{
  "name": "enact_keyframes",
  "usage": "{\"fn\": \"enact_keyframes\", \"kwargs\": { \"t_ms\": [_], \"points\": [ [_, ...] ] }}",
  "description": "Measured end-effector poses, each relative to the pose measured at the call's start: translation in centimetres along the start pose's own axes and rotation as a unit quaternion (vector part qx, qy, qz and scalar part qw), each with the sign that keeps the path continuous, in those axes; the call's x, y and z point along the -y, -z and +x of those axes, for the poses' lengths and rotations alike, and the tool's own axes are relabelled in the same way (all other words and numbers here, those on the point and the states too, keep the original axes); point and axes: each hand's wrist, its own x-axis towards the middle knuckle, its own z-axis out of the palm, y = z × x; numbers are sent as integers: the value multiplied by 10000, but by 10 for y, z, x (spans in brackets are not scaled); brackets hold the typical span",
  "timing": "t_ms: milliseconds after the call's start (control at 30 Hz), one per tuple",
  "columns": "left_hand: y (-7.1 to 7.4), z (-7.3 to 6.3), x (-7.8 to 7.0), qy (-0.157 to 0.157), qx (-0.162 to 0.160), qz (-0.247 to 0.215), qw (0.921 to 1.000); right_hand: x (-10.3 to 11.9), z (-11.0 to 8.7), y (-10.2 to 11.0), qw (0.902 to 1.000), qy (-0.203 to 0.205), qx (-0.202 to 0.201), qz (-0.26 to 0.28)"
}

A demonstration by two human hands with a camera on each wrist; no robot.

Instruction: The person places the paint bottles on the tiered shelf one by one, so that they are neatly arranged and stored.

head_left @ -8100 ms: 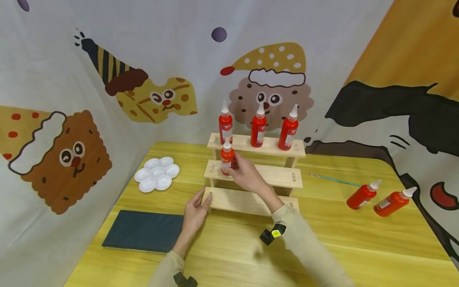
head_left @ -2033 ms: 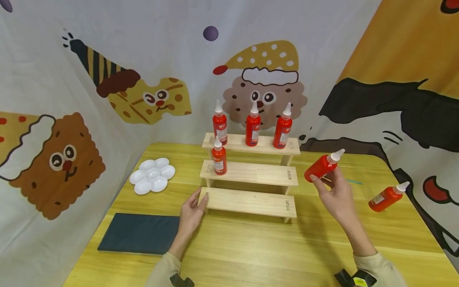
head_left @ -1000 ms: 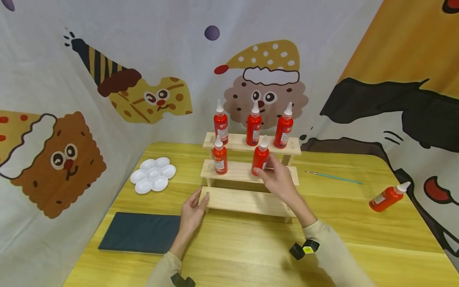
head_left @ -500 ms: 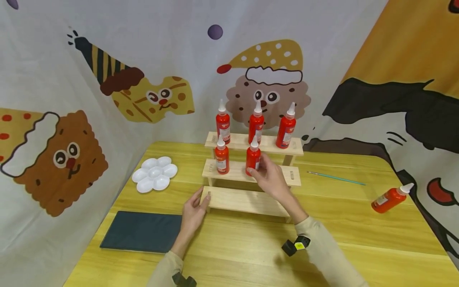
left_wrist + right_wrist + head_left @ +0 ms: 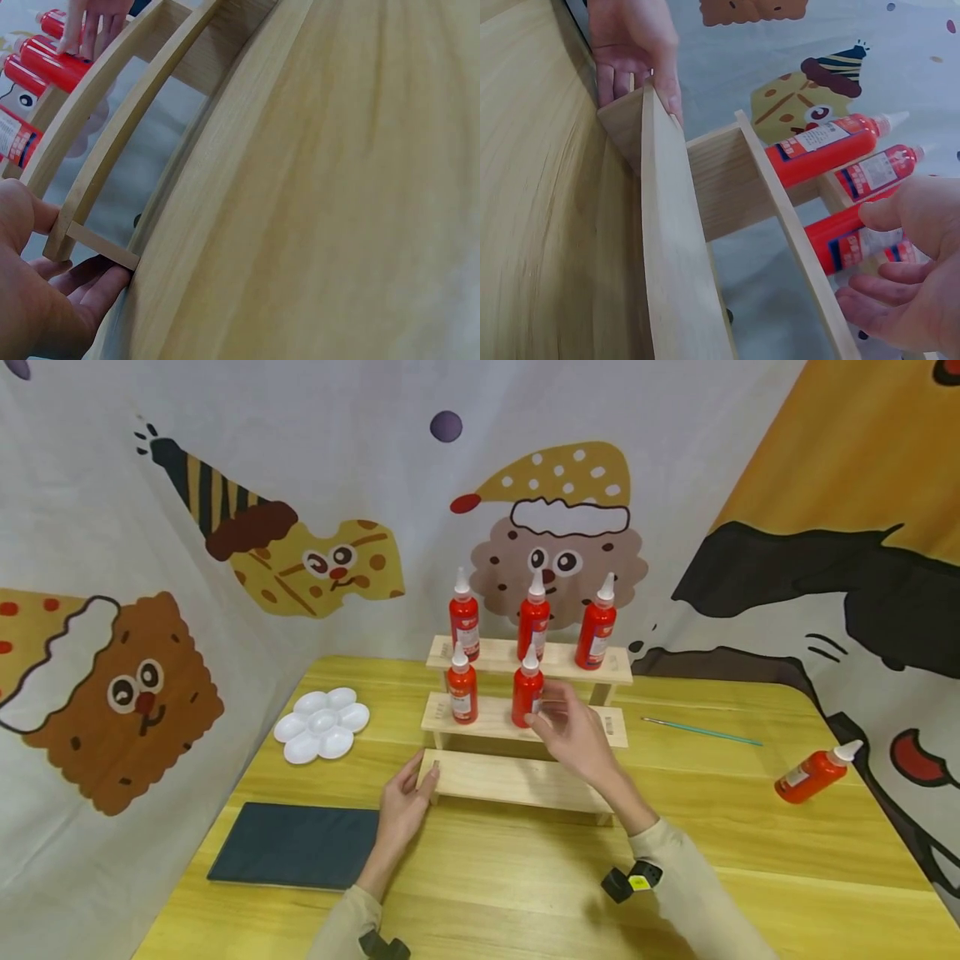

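Note:
A three-step wooden display rack [image 5: 517, 783] stands mid-table. My left hand [image 5: 405, 802] grips the left end of its lowest step, thumb on top and fingers beneath, as the left wrist view shows. My right hand [image 5: 576, 735] is beside a red paint bottle [image 5: 527, 700] with a white nozzle, upright near the middle of the second step. Its fingers are spread apart in the right wrist view, with the thumb overlapping the bottle. To the left on that step is another red paint bottle [image 5: 462, 693]. Three more, including a paint bottle [image 5: 596, 633] at the right, line the top step.
A red paint bottle [image 5: 810, 777] is on the table at the right, near a thin turquoise paintbrush [image 5: 701, 730]. On the left are a white flower-shaped palette [image 5: 322, 724] and a dark flat rectangular pad [image 5: 292, 846]. A printed cloth [image 5: 360, 435] hangs behind.
My right hand has carried a second paint bottle from the right side of the table onto the middle step, slid it left, then loosened its fingers. My left hand has stayed on the rack.

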Motion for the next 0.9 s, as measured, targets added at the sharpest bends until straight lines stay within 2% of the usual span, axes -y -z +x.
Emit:
{"fn": "enact_keyframes", "kwargs": {
  "t_ms": [333, 500, 700, 900],
  "points": [
    [1, 0, 0, 47, 52, 48, 10000, 0, -13, 27, 9999, 63, -40, 76],
    [1, -1, -1, 53, 74, 33, 10000, -3, -21, 44, 9998, -85, -123, -95],
    [1, -2, -2, 37, 87, 105, 9999, -11, -33, 67, 9980, -20, -504, -379],
    [1, -2, -1, 11, 98, 100, 9999, -14, -45, 91, 9919, -100, -1019, -754]
  ]
}}
